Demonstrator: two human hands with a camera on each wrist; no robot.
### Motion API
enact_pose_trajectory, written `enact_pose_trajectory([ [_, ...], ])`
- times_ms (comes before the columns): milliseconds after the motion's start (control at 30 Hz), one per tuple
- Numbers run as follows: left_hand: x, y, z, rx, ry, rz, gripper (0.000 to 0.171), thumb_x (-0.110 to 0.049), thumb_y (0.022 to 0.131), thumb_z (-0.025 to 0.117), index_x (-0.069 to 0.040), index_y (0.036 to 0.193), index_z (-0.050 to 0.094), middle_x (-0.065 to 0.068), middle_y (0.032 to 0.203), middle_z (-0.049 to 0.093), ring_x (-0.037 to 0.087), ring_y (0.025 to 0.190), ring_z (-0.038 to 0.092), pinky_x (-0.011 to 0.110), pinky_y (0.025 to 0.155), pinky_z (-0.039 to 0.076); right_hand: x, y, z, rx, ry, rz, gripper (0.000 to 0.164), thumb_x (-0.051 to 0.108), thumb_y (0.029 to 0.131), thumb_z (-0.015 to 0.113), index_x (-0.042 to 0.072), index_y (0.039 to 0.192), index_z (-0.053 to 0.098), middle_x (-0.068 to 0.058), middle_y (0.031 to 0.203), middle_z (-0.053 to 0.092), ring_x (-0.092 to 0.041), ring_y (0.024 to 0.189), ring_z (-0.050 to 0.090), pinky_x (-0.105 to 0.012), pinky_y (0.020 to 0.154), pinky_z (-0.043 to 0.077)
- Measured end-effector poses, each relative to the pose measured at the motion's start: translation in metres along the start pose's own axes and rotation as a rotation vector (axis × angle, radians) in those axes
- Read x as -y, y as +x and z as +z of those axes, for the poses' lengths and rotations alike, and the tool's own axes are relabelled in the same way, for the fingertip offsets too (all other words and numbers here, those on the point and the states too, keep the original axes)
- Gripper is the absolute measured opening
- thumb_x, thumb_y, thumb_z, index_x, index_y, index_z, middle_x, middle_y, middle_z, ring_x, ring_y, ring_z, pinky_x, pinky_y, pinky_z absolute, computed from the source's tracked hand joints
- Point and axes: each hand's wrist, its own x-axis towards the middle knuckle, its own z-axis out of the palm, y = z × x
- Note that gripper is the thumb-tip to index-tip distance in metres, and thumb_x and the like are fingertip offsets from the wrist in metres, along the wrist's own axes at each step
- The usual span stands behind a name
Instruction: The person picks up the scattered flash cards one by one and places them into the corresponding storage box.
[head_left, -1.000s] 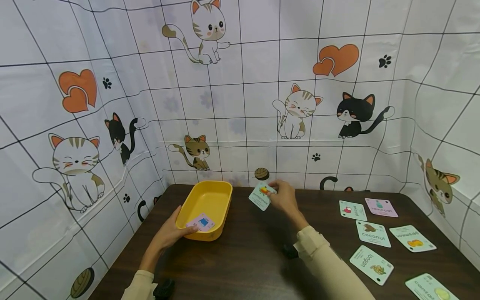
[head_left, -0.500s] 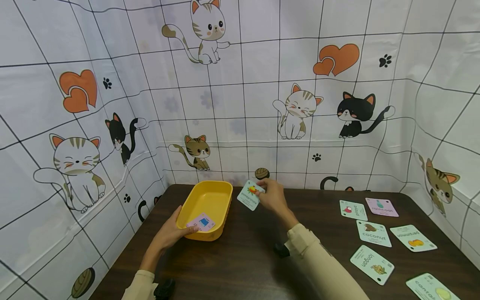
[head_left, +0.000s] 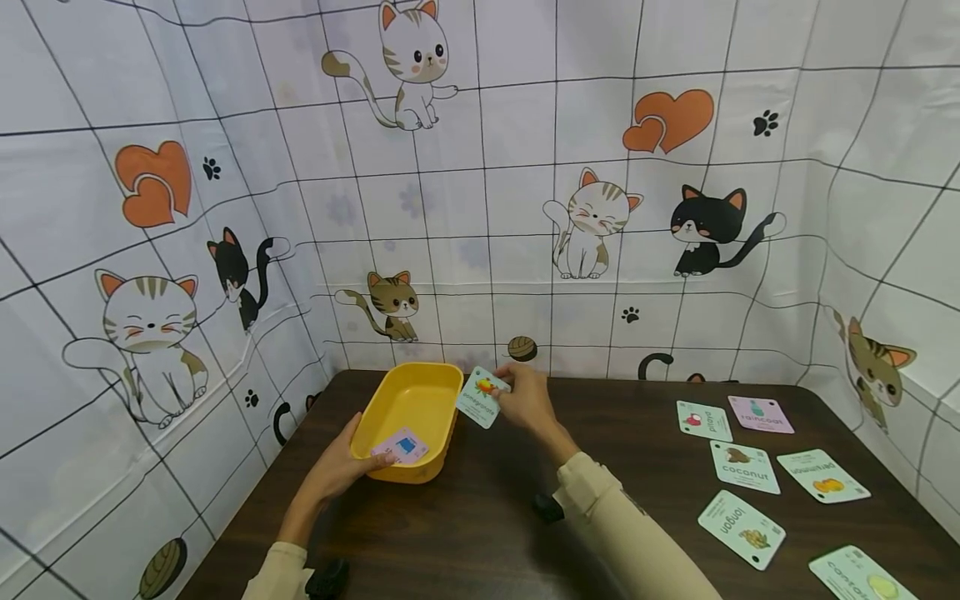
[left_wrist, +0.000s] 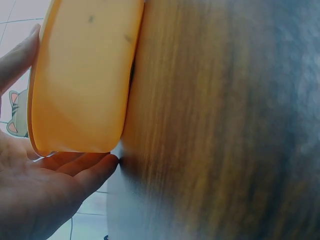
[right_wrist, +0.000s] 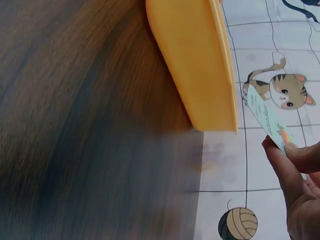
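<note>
Left hand (head_left: 337, 462) grips yellow tray (head_left: 412, 474) at near rim, toward tabletop (head_left: 465, 533) far left corner. Pink card (head_left: 403, 447) inside, near end. Right hand (head_left: 527, 402) pinches pomegranate card (head_left: 476, 405), raised just beside tray's right side. Other cards (head_left: 731, 525) scattered toward right edge.

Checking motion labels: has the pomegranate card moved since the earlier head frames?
Yes, leftward: first straight below the printed ball, the card is now below-left of it, nearer the tray.

Cat-print sheeting (head_left: 517, 204) makes this table (head_left: 465, 533) booth-like.
</note>
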Motion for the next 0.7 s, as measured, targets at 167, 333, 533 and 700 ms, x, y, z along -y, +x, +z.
enact_pose_trajectory([
  [167,-0.001,-0.001,0.0,0.003,-0.002,0.01,0.122,-0.042,0.088,0.086,0.002,0.171,0.007,0.028,0.148,0.055,0.026,0.114,0.061,0.058,0.117,0.045,0.006,-0.001,0.006,0.029,0.019,-0.026,0.024,-0.004,0.091,0.075,-0.003,0.114,0.077,-0.021,0.104,0.081,-0.025,0.082,0.075,-0.028,0.065,0.057],
  [333,0.0,0.0,0.0,-0.004,-0.013,0.008,0.121,-0.041,0.089,0.086,0.001,0.171,0.007,0.027,0.148,0.056,0.026,0.114,0.061,0.058,0.118,0.043,0.012,-0.002,0.014,0.058,0.038,-0.025,0.025,-0.004,0.093,0.074,-0.002,0.118,0.076,-0.022,0.11,0.081,-0.024,0.082,0.075,-0.027,0.064,0.057],
  [533,0.001,0.001,0.001,-0.012,-0.008,-0.006,0.121,-0.042,0.09,0.084,0.001,0.172,0.007,0.028,0.154,0.051,0.029,0.119,0.06,0.059,0.12,0.041,0.018,-0.005,0.025,0.077,0.032,-0.026,0.025,-0.002,0.093,0.075,-0.001,0.118,0.076,-0.02,0.111,0.08,-0.023,0.084,0.073,-0.027,0.066,0.056],
  [700,-0.001,0.0,0.001,-0.006,0.003,-0.013,0.12,-0.042,0.09,0.084,0.002,0.171,0.007,0.031,0.164,0.041,0.033,0.125,0.058,0.061,0.122,0.039,0.022,-0.007,0.032,0.086,0.035,-0.027,0.024,-0.001,0.095,0.075,0.0,0.119,0.076,-0.018,0.111,0.08,-0.024,0.089,0.075,-0.029,0.071,0.06],
])
